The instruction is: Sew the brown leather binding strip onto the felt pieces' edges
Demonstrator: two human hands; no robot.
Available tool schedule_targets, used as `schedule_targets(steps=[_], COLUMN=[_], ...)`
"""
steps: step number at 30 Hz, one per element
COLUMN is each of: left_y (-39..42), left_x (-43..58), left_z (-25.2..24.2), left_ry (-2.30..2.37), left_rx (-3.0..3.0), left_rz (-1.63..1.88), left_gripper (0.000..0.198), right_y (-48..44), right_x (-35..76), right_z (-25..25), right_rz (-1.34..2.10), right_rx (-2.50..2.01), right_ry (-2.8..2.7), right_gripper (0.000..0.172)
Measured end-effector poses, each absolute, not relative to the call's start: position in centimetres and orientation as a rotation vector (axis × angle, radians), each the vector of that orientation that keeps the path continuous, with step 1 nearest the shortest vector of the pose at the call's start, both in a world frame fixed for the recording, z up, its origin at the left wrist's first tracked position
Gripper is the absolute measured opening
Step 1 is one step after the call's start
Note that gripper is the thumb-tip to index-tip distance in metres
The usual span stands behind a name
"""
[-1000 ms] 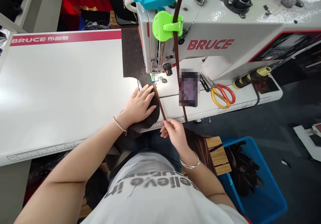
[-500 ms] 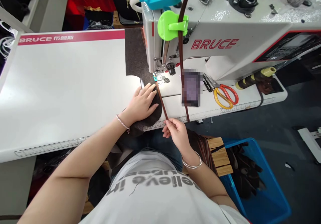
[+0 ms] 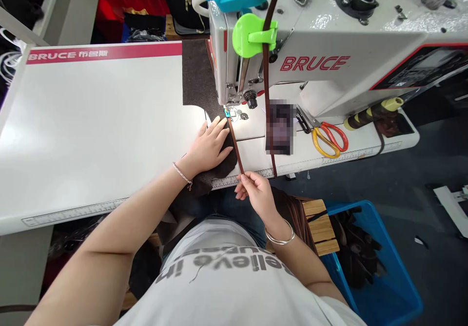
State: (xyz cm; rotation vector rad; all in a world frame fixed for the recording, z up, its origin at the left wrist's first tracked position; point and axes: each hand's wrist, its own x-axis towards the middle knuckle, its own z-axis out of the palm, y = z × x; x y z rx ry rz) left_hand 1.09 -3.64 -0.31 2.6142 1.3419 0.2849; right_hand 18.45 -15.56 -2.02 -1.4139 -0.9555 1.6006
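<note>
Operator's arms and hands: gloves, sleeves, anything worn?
No gloves on the left hand or the right hand. The left wrist wears a thin beaded bracelet, the right wrist a plain silver bangle. The arms are bare below the short sleeves of a white T-shirt with grey lettering. No cables or markings.

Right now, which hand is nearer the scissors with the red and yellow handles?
The right. The right hand pinches a brown strip below and left of the scissors in this view; the left hand lies farther left, flat on dark fabric.
</note>
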Motion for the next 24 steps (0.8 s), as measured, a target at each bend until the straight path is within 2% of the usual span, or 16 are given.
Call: schedule_targets(steps=[13,24], left_y=[-3.0,-6.9], left_x=[1.0,1.6], left_z=[-0.9,0.4], left_ry=[1.263,1.462], left_rx=[2.569,2.542], left_rz=[0.429,0.227], left_gripper=[0.038,0.051], right_y=[-15.4,-15.3], right_x=[18.1,18.5], right_z=[-1.9,-2.2], right_rz=[1.590,1.603], right_rx=[-1.419,-1.450], right_ry=[-0.937,-0.918], right_gripper=[0.047,0.047])
